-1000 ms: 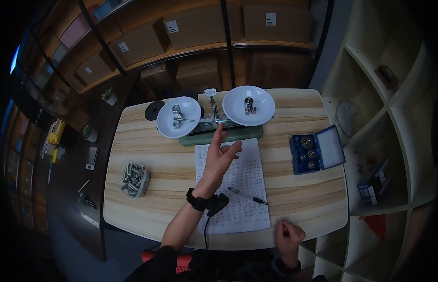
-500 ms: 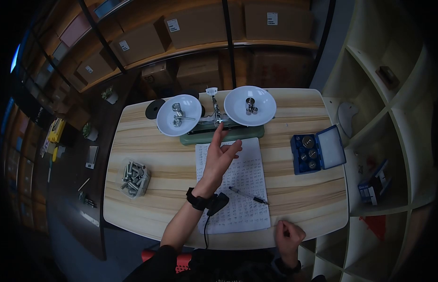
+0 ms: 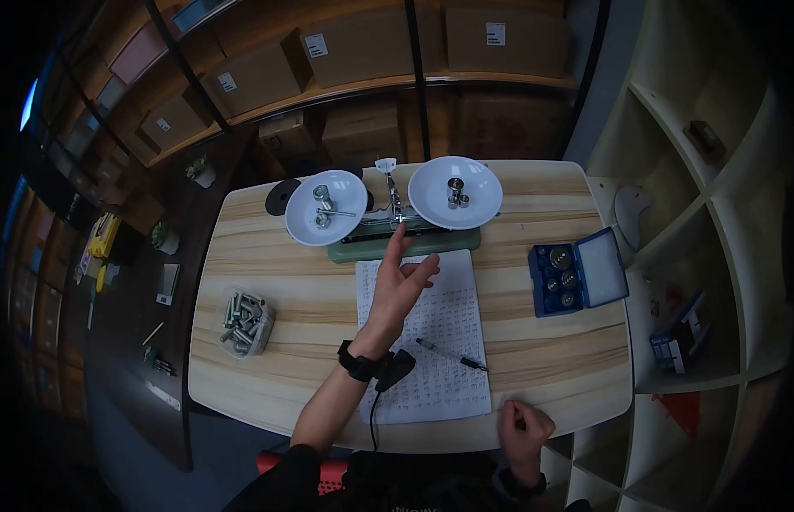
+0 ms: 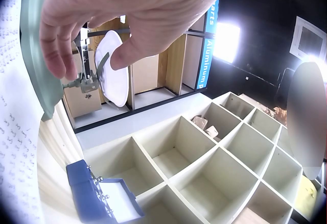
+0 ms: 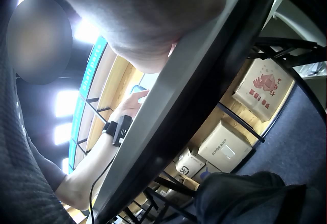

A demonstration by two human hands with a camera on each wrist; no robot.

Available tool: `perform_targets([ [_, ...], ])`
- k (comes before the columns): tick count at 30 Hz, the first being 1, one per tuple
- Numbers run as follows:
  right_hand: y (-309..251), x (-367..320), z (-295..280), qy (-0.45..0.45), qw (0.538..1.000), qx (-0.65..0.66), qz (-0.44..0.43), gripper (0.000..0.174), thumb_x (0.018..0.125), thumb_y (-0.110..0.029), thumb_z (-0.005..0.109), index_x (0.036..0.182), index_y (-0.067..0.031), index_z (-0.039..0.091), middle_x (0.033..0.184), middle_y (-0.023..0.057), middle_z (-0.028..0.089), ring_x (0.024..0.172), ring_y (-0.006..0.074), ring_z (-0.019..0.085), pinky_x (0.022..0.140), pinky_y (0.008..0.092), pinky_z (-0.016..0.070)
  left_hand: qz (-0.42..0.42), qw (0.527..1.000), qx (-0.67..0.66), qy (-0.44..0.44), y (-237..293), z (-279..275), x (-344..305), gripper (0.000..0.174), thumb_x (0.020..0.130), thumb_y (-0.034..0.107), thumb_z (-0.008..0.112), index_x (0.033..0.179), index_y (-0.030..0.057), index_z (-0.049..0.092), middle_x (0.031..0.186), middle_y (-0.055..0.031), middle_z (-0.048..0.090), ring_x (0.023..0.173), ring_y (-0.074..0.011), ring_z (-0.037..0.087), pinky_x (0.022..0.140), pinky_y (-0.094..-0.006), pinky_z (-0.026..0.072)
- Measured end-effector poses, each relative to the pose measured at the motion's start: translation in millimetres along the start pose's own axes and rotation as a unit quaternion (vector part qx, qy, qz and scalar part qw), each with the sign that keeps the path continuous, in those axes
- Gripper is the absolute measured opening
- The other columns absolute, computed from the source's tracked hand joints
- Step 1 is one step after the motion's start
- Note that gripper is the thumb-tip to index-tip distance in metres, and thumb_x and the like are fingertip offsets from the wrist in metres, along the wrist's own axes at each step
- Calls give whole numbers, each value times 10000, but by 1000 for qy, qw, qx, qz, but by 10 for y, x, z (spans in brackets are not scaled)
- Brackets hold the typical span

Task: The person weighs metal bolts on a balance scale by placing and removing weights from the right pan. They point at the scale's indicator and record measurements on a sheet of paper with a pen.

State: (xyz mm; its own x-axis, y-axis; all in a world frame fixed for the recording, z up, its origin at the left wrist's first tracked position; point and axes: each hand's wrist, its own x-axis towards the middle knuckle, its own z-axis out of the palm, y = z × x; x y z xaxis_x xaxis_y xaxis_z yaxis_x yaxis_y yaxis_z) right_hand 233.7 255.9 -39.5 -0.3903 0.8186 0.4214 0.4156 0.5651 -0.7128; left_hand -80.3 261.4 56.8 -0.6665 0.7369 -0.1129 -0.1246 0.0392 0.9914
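Note:
My left hand reaches over the written sheet, fingertips close in front of the middle of a green balance scale. In the left wrist view its fingers hang relaxed, with the thumb apart and nothing held. Bolts and nuts lie in the left white pan. Several metal weights stand in the right pan. At the table's front edge my right hand rests idle, its fingers loosely curled and holding nothing visible. A pen lies across the sheet.
A clear tub of bolts stands on the table's left. To the right, a blue case of weights has its lid up. Black discs lie behind the left pan. Cubby shelving borders the right side.
Both hands hold still. The left pan has risen slightly and the right pan has sunk a little.

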Motion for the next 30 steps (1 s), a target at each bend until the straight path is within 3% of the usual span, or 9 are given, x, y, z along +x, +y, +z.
perform_targets([
  [10,17,-16,0,-4,1000,-8,2,74,783,-15,764,787,-21,691,570,80,593,463,232,570,467,332,432,58,994,88,30,-96,-155,-413,874,932,100,702,1614,91,155,1543,-232,363,955,-121,652,694,-247,547],
  [14,41,-27,3,-7,1000,-12,-12,71,781,-10,762,789,-19,692,569,80,594,461,233,570,466,328,432,88,987,-34,132,-146,-417,-562,694,947,48,644,1553,49,306,1437,-164,487,921,-118,649,708,-259,535],
  [15,47,-34,3,-8,1000,-16,-16,69,777,-4,759,788,-21,694,569,83,594,462,240,570,467,329,434,97,974,-65,194,-143,-458,-569,548,946,28,605,1460,28,414,1304,-104,557,859,-103,616,701,-258,500],
  [17,69,-50,15,-10,999,-20,-27,68,772,2,756,787,-22,695,570,86,594,462,247,570,467,329,437,93,960,-113,240,-264,-614,-457,506,943,25,590,1425,32,435,1252,-84,562,829,-97,590,697,-258,483],
  [19,105,-72,30,-6,999,-31,-29,62,798,0,757,797,-13,697,551,75,564,457,203,541,468,314,414,62,936,-188,292,-304,-679,-346,453,933,31,569,1372,55,459,1152,-48,558,771,-93,528,702,-255,451],
  [20,-30,-3,11,-6,999,-31,-37,62,798,0,757,797,-13,697,551,75,564,457,203,541,468,314,414,67,933,-194,295,-326,-688,-292,453,933,31,569,1372,55,459,1152,-48,558,771,-93,528,702,-255,451],
  [22,-416,143,-55,-9,999,-2,48,51,801,3,754,812,-11,706,554,73,565,453,190,537,460,305,410,42,933,-193,300,-382,-691,-176,508,914,33,589,1397,71,435,1162,-46,559,780,-96,536,694,-253,453],
  [25,-126,-6,-2,-3,1000,-14,21,42,809,4,753,822,-5,714,557,71,570,452,164,532,455,294,406,39,940,-172,292,-432,-603,-137,549,913,76,596,1431,84,414,1187,-46,571,794,-93,550,714,-266,454],
  [30,-399,98,-4,2,998,-2,62,41,819,-6,755,820,1,715,549,62,564,451,138,517,458,283,401,20,950,-167,264,-510,-633,-115,604,903,58,607,1465,84,387,1194,-56,586,779,-99,559,702,-262,457],
])
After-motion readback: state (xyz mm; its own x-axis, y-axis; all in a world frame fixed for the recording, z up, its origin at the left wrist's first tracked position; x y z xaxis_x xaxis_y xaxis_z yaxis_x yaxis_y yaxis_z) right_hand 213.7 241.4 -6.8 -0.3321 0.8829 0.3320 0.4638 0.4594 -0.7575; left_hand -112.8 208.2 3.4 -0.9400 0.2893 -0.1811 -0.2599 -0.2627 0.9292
